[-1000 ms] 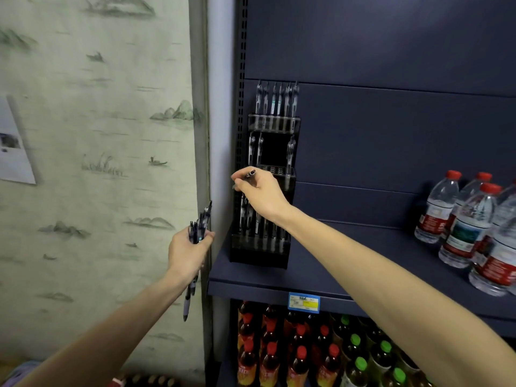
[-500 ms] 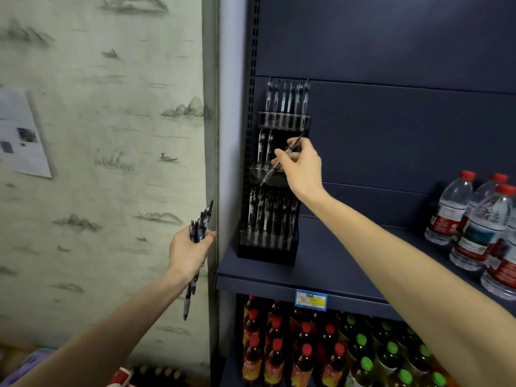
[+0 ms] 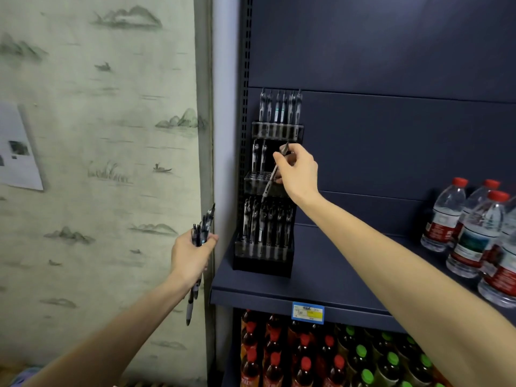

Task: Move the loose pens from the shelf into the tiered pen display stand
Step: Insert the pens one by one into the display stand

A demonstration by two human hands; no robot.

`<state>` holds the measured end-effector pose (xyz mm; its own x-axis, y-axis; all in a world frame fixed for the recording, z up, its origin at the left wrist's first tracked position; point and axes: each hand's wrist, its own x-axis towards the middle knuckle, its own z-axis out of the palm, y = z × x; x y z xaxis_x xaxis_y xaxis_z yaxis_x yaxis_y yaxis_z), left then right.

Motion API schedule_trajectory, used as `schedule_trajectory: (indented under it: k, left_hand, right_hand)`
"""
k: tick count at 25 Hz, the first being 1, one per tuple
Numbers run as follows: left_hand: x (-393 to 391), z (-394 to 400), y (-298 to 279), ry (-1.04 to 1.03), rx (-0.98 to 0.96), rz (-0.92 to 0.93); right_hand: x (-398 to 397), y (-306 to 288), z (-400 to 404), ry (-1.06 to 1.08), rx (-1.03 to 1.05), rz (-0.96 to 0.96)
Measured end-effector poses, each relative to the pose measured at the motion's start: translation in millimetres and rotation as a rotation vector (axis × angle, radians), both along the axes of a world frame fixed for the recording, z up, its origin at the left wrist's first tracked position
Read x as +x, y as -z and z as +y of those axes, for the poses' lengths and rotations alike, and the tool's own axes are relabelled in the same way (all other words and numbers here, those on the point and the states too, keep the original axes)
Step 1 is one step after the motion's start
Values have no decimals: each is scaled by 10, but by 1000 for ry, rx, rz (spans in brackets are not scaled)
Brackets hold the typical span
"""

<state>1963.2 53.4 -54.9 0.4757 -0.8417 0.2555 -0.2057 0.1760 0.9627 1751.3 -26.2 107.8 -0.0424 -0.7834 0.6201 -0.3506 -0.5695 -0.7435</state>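
A black three-tier pen display stand (image 3: 264,265) stands at the left end of the dark blue shelf (image 3: 321,275). Its top and bottom tiers are full of pens; the middle tier holds two pens at its left. My right hand (image 3: 298,171) pinches a single pen (image 3: 269,183), which is tilted with its tip down at the middle tier's rim. My left hand (image 3: 192,256) grips a bundle of several pens (image 3: 202,227) left of the shelf, lower down.
Water bottles with red caps (image 3: 472,233) crowd the shelf's right end. Below the shelf stand rows of drink bottles with red and green caps (image 3: 335,356). A blue price tag (image 3: 307,312) sits on the shelf edge. A wallpapered wall (image 3: 97,163) fills the left.
My right hand has risen from beside the lower tier to the middle tier and tipped the pen downward into it. The left hand has stayed put with its bundle.
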Motion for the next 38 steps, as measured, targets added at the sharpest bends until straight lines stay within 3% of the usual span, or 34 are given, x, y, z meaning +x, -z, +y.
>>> schedule_trajectory:
  k: [5, 12, 23, 25, 27, 31, 34, 36, 38]
  left_hand:
    - [-65, -139, -241, -6, -45, 29]
    - [-101, -151, -153, -1, -26, 17]
    - [-111, -70, -147, 35, -16, 53]
    - [-134, -43, -139, 57, -8, 52]
    - [-163, -22, -156, 87, -13, 34]
    - [-303, 7, -275, 146, -46, -4]
    - [-362, 16, -338, 176, -68, 5]
    - [-347, 33, -315, 194, -73, 16]
    - [-294, 66, -222, 187, -48, 17]
  right_hand:
    - [19, 47, 35, 46, -68, 205]
    - [57, 238, 108, -44, -149, 537]
    - [80, 393, 53, 35, -41, 832]
    - [89, 372, 113, 73, -143, 752]
    - [163, 339, 183, -21, -161, 622]
    - [358, 329, 242, -215, -10, 620]
    - [393, 311, 289, -320, 98, 512]
    - [367, 217, 316, -296, 68, 439]
    - [278, 38, 255, -180, 38, 242]
